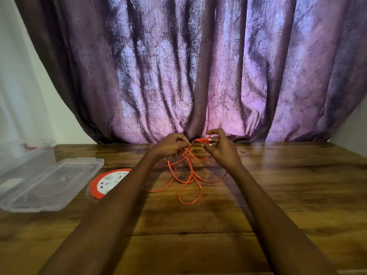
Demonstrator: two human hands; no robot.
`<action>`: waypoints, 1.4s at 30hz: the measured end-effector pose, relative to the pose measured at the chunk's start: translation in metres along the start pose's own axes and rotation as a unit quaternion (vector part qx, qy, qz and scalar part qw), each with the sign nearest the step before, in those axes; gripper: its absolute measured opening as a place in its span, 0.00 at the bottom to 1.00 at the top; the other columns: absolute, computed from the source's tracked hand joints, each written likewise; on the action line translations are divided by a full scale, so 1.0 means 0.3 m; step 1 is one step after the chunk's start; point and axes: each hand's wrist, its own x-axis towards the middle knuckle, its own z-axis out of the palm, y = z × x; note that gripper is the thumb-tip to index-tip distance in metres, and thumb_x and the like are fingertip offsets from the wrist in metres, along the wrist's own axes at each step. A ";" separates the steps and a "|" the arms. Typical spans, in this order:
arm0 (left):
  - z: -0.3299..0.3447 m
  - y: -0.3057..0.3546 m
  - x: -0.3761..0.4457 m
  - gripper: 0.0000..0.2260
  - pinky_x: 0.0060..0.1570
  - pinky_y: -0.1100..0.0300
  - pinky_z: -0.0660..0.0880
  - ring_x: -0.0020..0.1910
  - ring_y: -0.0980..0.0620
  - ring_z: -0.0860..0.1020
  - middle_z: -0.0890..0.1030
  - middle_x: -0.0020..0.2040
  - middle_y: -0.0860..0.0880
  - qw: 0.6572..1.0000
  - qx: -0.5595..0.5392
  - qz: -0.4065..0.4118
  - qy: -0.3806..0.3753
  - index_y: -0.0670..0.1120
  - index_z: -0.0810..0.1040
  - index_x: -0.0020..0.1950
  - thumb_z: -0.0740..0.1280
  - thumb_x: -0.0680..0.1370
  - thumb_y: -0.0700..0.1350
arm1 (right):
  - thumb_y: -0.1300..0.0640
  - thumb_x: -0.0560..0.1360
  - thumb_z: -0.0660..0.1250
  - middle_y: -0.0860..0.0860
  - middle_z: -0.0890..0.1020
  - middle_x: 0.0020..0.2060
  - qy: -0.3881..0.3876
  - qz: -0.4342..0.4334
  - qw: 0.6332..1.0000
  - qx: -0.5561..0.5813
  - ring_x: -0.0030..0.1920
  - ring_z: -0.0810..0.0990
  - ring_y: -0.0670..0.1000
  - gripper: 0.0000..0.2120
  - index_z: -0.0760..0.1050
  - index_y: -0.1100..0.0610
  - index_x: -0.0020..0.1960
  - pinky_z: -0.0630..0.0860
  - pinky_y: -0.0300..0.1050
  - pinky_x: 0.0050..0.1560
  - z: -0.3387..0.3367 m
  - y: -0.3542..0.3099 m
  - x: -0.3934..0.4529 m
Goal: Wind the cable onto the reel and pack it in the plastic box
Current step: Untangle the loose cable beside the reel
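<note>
Both hands are raised over the far middle of the wooden table (278, 195), close together but apart. The right hand (222, 149) has its fingers curled around the plug (205, 140), an orange body with 2 white-tipped pins pointing right. The left hand (170, 144) is closed, pinching the orange cable (188, 175) just behind the plug. Below the hands the cable hangs in a loose tangle of overlapping loops that trail onto the table surface. The reel (107, 183), orange-rimmed with a white socket face, lies flat on the table to the left, partly hidden by the left forearm; whether any cable is wound on it cannot be told. The plastic box (14, 155) stands at the far left edge, blurred, with its clear lid (49, 185) lying flat beside it, near the reel. Judgement: the step in hand is freeing and sorting the cable from its plug end; winding is not yet begun and packing is outstanding. The next move calls for running the crossed loops out straight, then bringing the cable to the reel. Risk noted: pulling the loops tight may knot them.
</note>
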 end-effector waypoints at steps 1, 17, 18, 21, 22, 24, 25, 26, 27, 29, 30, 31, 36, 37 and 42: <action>0.002 0.002 0.003 0.06 0.21 0.69 0.69 0.20 0.62 0.72 0.76 0.31 0.47 1.000 0.000 0.000 0.007 0.44 0.76 0.43 0.65 0.79 0.36 | 0.49 0.69 0.74 0.44 0.85 0.45 0.010 -0.008 1.000 -0.010 0.43 0.83 0.39 0.19 0.71 0.39 0.55 0.79 0.44 0.46 0.000 -0.009 0.002; 0.008 -0.002 -0.004 0.05 0.37 0.63 0.74 0.38 0.53 0.78 0.83 0.41 0.46 0.981 -0.190 -0.032 0.028 0.43 0.83 0.52 0.68 0.79 0.41 | 0.46 0.72 0.72 0.48 0.86 0.48 0.007 -0.034 0.991 -0.130 0.50 0.85 0.52 0.15 0.78 0.48 0.57 0.79 0.53 0.50 0.010 -0.081 -0.006; 0.012 0.001 -0.006 0.05 0.39 0.63 0.76 0.39 0.52 0.79 0.83 0.42 0.45 0.977 -0.208 -0.029 0.021 0.42 0.82 0.52 0.67 0.79 0.40 | 0.46 0.72 0.72 0.48 0.86 0.48 0.017 -0.026 0.992 -0.120 0.50 0.85 0.53 0.15 0.78 0.49 0.57 0.79 0.53 0.50 0.013 -0.084 -0.005; 0.023 0.007 -0.005 0.09 0.45 0.62 0.79 0.43 0.52 0.80 0.83 0.47 0.43 0.975 -0.219 -0.022 0.004 0.39 0.81 0.59 0.65 0.80 0.38 | 0.45 0.73 0.72 0.50 0.87 0.48 0.052 -0.024 0.991 -0.123 0.51 0.85 0.56 0.15 0.78 0.50 0.56 0.80 0.54 0.49 0.026 -0.081 -0.012; 0.026 0.010 -0.005 0.10 0.46 0.61 0.80 0.44 0.51 0.80 0.82 0.47 0.43 0.976 -0.218 -0.021 -0.002 0.39 0.80 0.60 0.65 0.80 0.37 | 0.45 0.73 0.71 0.51 0.87 0.47 0.061 -0.034 0.987 -0.144 0.51 0.84 0.57 0.15 0.78 0.50 0.56 0.80 0.54 0.48 0.030 -0.079 -0.016; 0.029 0.011 -0.006 0.10 0.47 0.62 0.80 0.45 0.52 0.80 0.83 0.47 0.44 0.975 -0.222 -0.019 -0.010 0.40 0.80 0.61 0.65 0.80 0.37 | 0.43 0.75 0.70 0.53 0.87 0.47 0.064 -0.054 0.980 -0.181 0.50 0.84 0.59 0.15 0.78 0.50 0.57 0.80 0.55 0.46 0.041 -0.076 -0.021; 0.030 0.010 -0.007 0.10 0.46 0.61 0.80 0.44 0.54 0.81 0.83 0.46 0.45 0.973 -0.231 -0.018 -0.012 0.41 0.81 0.60 0.66 0.80 0.38 | 0.43 0.76 0.69 0.53 0.86 0.47 0.062 -0.061 0.978 -0.188 0.50 0.84 0.60 0.15 0.78 0.50 0.58 0.79 0.55 0.45 0.046 -0.077 -0.023; 0.032 0.010 -0.008 0.10 0.46 0.61 0.82 0.43 0.55 0.81 0.84 0.45 0.47 0.969 -0.246 -0.018 -0.011 0.42 0.81 0.59 0.66 0.80 0.38 | 0.44 0.76 0.68 0.54 0.86 0.47 0.059 -0.065 0.979 -0.184 0.50 0.84 0.60 0.15 0.79 0.49 0.60 0.79 0.54 0.45 0.050 -0.079 -0.025; 0.035 0.010 -0.009 0.09 0.44 0.60 0.82 0.42 0.56 0.82 0.84 0.44 0.48 0.964 -0.264 -0.018 -0.009 0.43 0.82 0.58 0.67 0.79 0.38 | 0.44 0.76 0.68 0.54 0.86 0.47 0.054 -0.065 0.982 -0.167 0.50 0.84 0.60 0.15 0.79 0.48 0.61 0.79 0.53 0.45 0.053 -0.081 -0.028; 0.040 0.010 -0.010 0.06 0.39 0.60 0.82 0.38 0.57 0.83 0.85 0.41 0.49 0.960 -0.280 -0.019 0.005 0.43 0.82 0.54 0.67 0.79 0.37 | 0.47 0.76 0.68 0.53 0.87 0.48 0.033 -0.050 0.993 -0.105 0.50 0.84 0.57 0.16 0.79 0.46 0.63 0.79 0.52 0.47 0.058 -0.086 -0.035; 0.043 0.008 -0.010 0.05 0.37 0.60 0.82 0.37 0.58 0.83 0.84 0.40 0.49 0.960 -0.278 -0.020 0.012 0.43 0.81 0.52 0.67 0.79 0.36 | 0.48 0.77 0.69 0.53 0.87 0.49 0.011 -0.037 0.997 -0.070 0.51 0.84 0.56 0.16 0.79 0.46 0.64 0.79 0.53 0.49 0.059 -0.090 -0.037; 0.046 0.006 -0.011 0.05 0.36 0.60 0.82 0.36 0.58 0.83 0.83 0.41 0.48 0.961 -0.276 -0.022 0.017 0.43 0.80 0.51 0.67 0.79 0.35 | 0.51 0.78 0.69 0.54 0.87 0.51 -0.014 -0.028 0.999 -0.034 0.53 0.84 0.55 0.16 0.79 0.48 0.65 0.79 0.54 0.52 0.059 -0.094 -0.036; 0.038 -0.021 -0.025 0.15 0.36 0.58 0.82 0.42 0.53 0.81 0.79 0.46 0.46 0.949 -0.312 -0.008 0.034 0.39 0.74 0.63 0.66 0.77 0.30 | 0.65 0.81 0.63 0.57 0.80 0.62 -0.142 0.000 0.977 0.158 0.60 0.76 0.48 0.19 0.71 0.65 0.71 0.71 0.43 0.67 0.032 -0.134 -0.039; 0.035 -0.027 -0.028 0.16 0.37 0.56 0.83 0.43 0.52 0.80 0.79 0.46 0.46 0.949 -0.313 -0.003 0.035 0.38 0.74 0.64 0.66 0.77 0.30 | 0.65 0.81 0.63 0.57 0.79 0.63 -0.158 0.013 0.971 0.180 0.60 0.75 0.47 0.19 0.70 0.65 0.72 0.70 0.43 0.68 0.025 -0.138 -0.040; 0.039 -0.034 -0.031 0.14 0.38 0.58 0.83 0.39 0.56 0.82 0.81 0.46 0.46 0.955 -0.295 0.015 0.026 0.38 0.76 0.61 0.67 0.76 0.31 | 0.68 0.79 0.65 0.57 0.81 0.59 -0.129 -0.013 0.978 0.164 0.54 0.78 0.44 0.18 0.73 0.66 0.68 0.73 0.39 0.61 0.020 -0.140 -0.038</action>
